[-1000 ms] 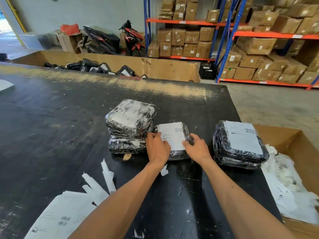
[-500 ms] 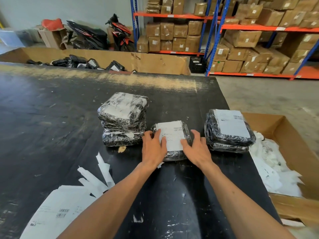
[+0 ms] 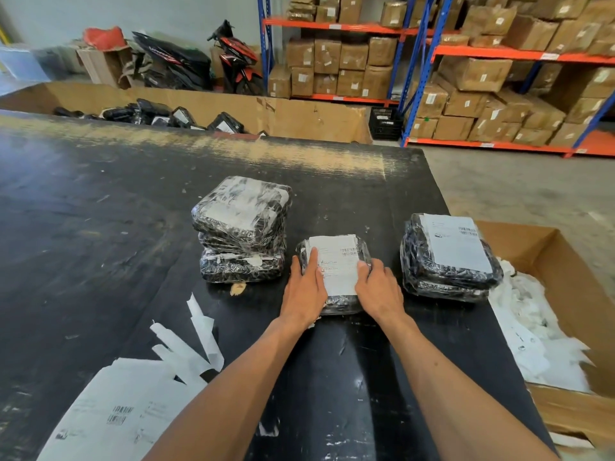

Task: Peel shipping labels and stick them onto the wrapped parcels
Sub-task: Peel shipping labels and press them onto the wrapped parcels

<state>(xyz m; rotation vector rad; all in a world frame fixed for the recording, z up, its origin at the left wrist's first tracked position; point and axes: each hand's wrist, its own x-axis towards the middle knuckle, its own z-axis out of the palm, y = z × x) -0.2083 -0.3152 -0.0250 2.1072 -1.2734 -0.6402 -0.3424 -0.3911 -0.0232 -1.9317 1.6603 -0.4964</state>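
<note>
at the near left of the black table (image 3: 100, 227) lies a sheet of labels (image 3: 109, 414) with torn backing strips (image 3: 189, 344) beside it, then a stack of unlabelled parcels (image 3: 241, 229). just right of that stack sits the centre parcel (image 3: 334, 272), its shipping label (image 3: 336, 262) already on top. the left hand (image 3: 304, 289) lies flat with straight fingers pressing the label's left edge; the right hand (image 3: 377, 287) presses the right edge, fingers a little bent over the parcel's side, gripping nothing. further right stands the labelled stack (image 3: 449, 257), then a cardboard box (image 3: 565, 261) of white waste paper. the risk, as i judge it, is a crease or trapped bubble, since the shiny wrap is wrinkled and the pressure is uneven; a lifted corner could later peel. against half a second ago, the hands have slid slightly apart along the label, which sits where it was.
</note>
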